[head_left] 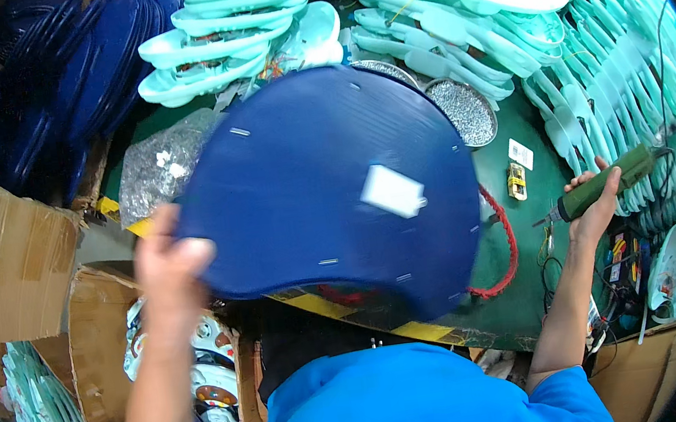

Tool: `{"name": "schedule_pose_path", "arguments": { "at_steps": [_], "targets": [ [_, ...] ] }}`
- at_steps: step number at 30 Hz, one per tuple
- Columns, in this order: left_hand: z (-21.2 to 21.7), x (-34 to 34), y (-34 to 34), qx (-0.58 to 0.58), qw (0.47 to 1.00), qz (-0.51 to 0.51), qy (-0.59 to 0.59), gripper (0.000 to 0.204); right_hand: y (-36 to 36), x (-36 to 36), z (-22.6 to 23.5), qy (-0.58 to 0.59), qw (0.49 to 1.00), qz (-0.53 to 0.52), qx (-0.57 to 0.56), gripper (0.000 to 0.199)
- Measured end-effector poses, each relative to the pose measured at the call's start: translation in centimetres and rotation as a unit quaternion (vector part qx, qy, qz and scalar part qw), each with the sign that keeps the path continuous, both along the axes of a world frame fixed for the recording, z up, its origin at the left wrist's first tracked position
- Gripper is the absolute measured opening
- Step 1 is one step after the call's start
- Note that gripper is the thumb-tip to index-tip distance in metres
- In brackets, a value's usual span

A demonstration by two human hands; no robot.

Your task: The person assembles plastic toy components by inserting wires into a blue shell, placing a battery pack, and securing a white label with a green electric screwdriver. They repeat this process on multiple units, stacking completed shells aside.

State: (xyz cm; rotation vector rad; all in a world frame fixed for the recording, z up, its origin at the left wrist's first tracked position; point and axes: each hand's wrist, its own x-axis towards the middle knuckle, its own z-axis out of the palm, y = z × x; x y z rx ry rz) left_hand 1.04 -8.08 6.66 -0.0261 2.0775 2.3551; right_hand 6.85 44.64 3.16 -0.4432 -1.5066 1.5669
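Observation:
My left hand grips the left edge of a large dark blue plastic cover, rounded in shape, held up over the green workbench. A white rectangular label sits on the cover's face. My right hand is closed around a green electric screwdriver at the bench's right side, its bit pointing left and down. The cover hides most of the bench's middle.
Stacks of mint-green plastic parts fill the back and right. Dark blue covers are piled at the back left. A round tray of screws, a red coiled cord, cardboard boxes at left.

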Motion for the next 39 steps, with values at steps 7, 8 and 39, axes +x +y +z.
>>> {"name": "schedule_pose_path", "arguments": {
  "at_steps": [7, 8, 39],
  "targets": [
    [8.1, 1.1, -24.2, -0.067, 0.992, 0.104, 0.029, 0.068, 7.2, 0.2, -5.2, -0.076, 0.984, -0.136, 0.092, 0.056],
    [8.9, 2.3, -25.0, -0.105, 0.986, 0.126, 0.025, 0.065, 8.0, -0.1, -5.9, -0.086, 0.974, -0.165, 0.127, 0.057],
    [9.1, -19.2, -21.4, -0.752, 0.606, 0.073, 0.247, 0.047, -24.8, -39.3, 10.5, -0.085, 0.915, 0.355, 0.175, 0.045]
  ]
}}
